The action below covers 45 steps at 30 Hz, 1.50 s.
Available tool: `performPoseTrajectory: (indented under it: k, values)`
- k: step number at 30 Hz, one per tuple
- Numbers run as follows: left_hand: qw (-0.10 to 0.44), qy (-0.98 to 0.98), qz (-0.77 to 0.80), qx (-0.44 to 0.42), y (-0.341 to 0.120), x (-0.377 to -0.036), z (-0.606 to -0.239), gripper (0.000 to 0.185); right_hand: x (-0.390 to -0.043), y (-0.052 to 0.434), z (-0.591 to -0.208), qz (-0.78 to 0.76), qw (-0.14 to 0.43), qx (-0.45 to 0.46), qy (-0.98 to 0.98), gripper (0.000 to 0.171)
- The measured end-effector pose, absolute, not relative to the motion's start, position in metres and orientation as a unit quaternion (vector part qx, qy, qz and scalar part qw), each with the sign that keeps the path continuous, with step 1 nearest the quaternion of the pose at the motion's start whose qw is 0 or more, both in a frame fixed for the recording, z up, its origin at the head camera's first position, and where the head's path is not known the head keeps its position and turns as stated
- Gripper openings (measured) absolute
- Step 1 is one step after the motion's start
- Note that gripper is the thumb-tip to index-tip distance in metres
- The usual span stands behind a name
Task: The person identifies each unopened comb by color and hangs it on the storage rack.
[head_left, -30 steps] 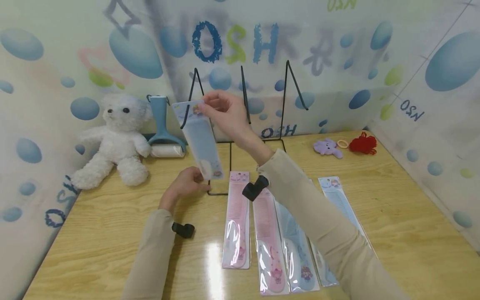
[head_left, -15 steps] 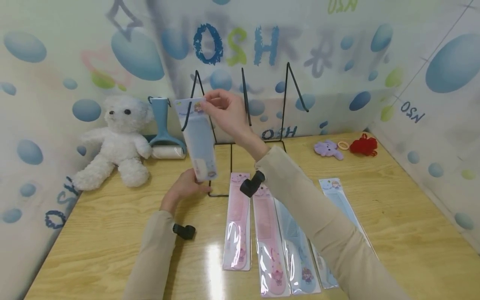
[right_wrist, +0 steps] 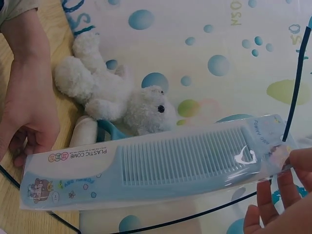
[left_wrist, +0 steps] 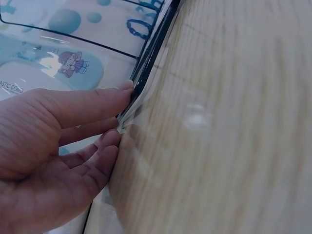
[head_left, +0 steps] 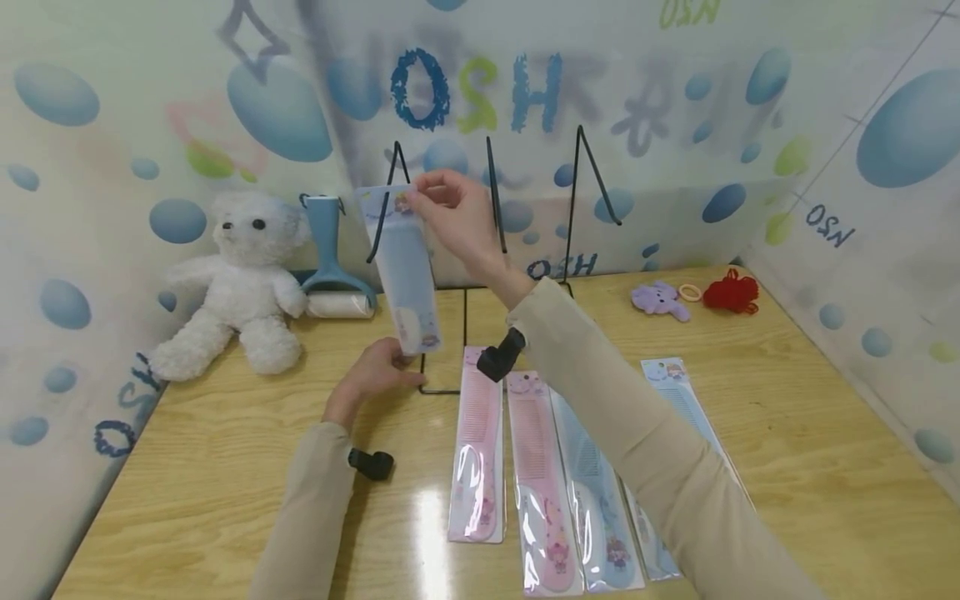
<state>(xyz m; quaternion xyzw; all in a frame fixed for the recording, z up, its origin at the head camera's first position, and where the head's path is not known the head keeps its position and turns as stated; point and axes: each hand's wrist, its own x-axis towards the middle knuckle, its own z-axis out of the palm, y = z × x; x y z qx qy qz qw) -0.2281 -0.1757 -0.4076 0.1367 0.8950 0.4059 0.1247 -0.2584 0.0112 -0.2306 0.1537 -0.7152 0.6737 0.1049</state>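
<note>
My right hand pinches the top edge of a packaged blue comb and holds it up against the left hook of a black wire display rack. The pack hangs nearly upright, with its lower end just above my left hand. In the right wrist view the comb lies across the picture and my fingertips hold its header card beside the rack wire. My left hand rests low on the table, straight fingers pressing the rack's base wire.
Two pink combs and two blue combs in packs lie side by side on the wooden table. A white teddy bear and a blue lint roller stand at the back left. A purple toy and red yarn lie back right.
My right hand has raised the comb pack a little towards the rack's left hook, and the pack hangs more upright. The left hand has stayed on the rack's base.
</note>
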Motion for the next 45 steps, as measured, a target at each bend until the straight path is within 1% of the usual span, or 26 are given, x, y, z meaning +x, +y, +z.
performPoseTrajectory:
  k: [5, 10, 14, 23, 33, 45]
  values:
    - [0.126, 0.898, 0.397, 0.144, -0.175, -0.229, -0.408, 0.043, -0.263, 0.011, -0.231, 0.678, 0.110, 0.144, -0.713, 0.013]
    - [0.133, 0.901, 0.389, 0.136, -0.176, -0.229, -0.408, 0.054, -0.268, 0.011, -0.229, 0.683, 0.108, 0.133, -0.710, 0.013]
    - [0.137, 0.903, 0.388, 0.123, -0.175, -0.230, -0.408, 0.057, -0.270, 0.010, -0.228, 0.688, 0.108, 0.131, -0.706, 0.014]
    - [0.150, 0.905, 0.387, 0.095, -0.172, -0.230, -0.405, 0.051, -0.272, 0.008, -0.230, 0.681, 0.120, 0.129, -0.711, 0.015]
    - [0.142, 0.906, 0.384, 0.106, -0.171, -0.228, -0.403, 0.051, -0.275, 0.007, -0.229, 0.674, 0.127, 0.109, -0.719, 0.015]
    - [0.141, 0.902, 0.383, 0.139, -0.173, -0.227, -0.401, 0.052, -0.274, 0.013, -0.233, 0.669, 0.128, 0.141, -0.718, 0.017]
